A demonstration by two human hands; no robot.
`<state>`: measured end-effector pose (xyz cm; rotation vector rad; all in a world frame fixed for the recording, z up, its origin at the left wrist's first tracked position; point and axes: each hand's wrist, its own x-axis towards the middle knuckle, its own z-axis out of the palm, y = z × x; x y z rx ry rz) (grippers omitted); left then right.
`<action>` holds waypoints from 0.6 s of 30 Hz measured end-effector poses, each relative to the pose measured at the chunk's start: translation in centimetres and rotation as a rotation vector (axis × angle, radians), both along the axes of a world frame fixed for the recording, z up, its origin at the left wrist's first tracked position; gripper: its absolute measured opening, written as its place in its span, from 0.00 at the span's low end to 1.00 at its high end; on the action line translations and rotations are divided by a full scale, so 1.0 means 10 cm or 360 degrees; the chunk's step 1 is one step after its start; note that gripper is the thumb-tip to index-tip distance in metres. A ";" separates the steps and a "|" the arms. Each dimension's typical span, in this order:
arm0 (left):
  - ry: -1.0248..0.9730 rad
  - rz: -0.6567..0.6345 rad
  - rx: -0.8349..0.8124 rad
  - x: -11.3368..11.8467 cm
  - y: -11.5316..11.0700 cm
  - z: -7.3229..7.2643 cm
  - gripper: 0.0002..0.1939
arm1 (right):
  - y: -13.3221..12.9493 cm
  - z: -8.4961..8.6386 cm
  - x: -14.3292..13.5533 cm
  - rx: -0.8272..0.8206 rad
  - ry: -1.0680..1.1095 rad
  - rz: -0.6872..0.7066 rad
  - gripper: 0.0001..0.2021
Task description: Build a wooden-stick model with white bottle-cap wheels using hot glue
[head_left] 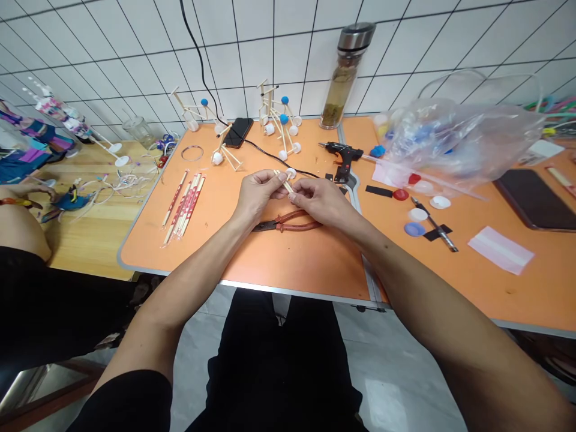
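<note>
Short pale wooden sticks (284,181) are pinched between my two hands over the middle of the orange table (252,264). My left hand (259,191) is closed on their upper end, thumb on top. Closed fingers of my right hand (320,201) grip the lower end. Just behind the sticks is a white bottle cap (291,173); I cannot tell whether it is attached to them. Under my hands lie red-handled pliers (292,221), partly covered by my right hand. A black glue gun (344,157) rests behind my right hand.
Wrapped chopsticks (189,204) lie to the left. Stick figures (275,114) with caps and blue balls stand behind, near a phone (239,132) and a glass bottle (345,78). Loose caps (414,230), a pen (434,225) and a plastic bag (454,138) are right. A co-worker's hand (31,192) is left.
</note>
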<state>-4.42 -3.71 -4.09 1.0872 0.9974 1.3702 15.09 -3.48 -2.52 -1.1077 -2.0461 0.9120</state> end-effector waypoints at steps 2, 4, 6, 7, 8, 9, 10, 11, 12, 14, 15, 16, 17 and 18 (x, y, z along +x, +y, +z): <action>0.0042 0.0020 0.0024 0.01 -0.01 0.02 0.19 | -0.02 0.02 0.00 0.0079 -0.0117 -0.0016 0.10; 0.0071 0.0041 0.0027 0.01 -0.02 0.04 0.20 | -0.04 0.03 -0.02 0.0163 -0.0155 -0.0055 0.10; 0.0090 0.0039 0.0012 0.00 -0.03 0.08 0.21 | -0.04 0.03 -0.02 0.0199 -0.0085 -0.0065 0.09; 0.0102 0.0040 0.0008 0.00 -0.03 0.10 0.21 | -0.02 0.03 -0.02 0.0194 -0.0027 -0.0079 0.09; 0.0122 0.0059 0.0014 -0.02 -0.03 0.12 0.20 | 0.01 0.03 0.00 0.0172 0.0027 -0.0109 0.09; 0.0154 0.0097 0.0033 -0.04 -0.02 0.13 0.20 | 0.05 0.02 0.02 0.0144 0.0079 -0.0167 0.08; 0.0198 0.0159 0.0067 -0.06 0.00 0.15 0.18 | 0.10 0.02 0.06 0.0135 0.0132 -0.0260 0.07; 0.0260 0.0238 0.0110 -0.09 0.02 0.15 0.17 | 0.15 0.00 0.10 0.0123 0.0184 -0.0363 0.07; 0.0348 0.0304 0.0156 -0.11 0.05 0.15 0.14 | 0.21 -0.01 0.14 0.0110 0.0217 -0.0435 0.07; 0.0565 0.0366 0.0229 -0.15 0.15 0.12 0.08 | 0.31 -0.05 0.23 0.0128 0.0199 -0.0536 0.07; 0.0702 0.0365 0.0260 -0.15 0.21 0.09 0.07 | 0.35 -0.07 0.27 0.0140 0.0177 -0.0567 0.06; 0.0867 0.0357 0.0266 -0.15 0.28 0.07 0.08 | 0.38 -0.09 0.29 0.0147 0.0151 -0.0590 0.06; 0.1015 0.0359 0.0242 -0.13 0.34 0.04 0.10 | 0.40 -0.11 0.31 0.0157 0.0118 -0.0608 0.06; 0.1128 0.0349 0.0197 -0.11 0.40 0.02 0.13 | 0.42 -0.13 0.33 0.0172 0.0083 -0.0621 0.05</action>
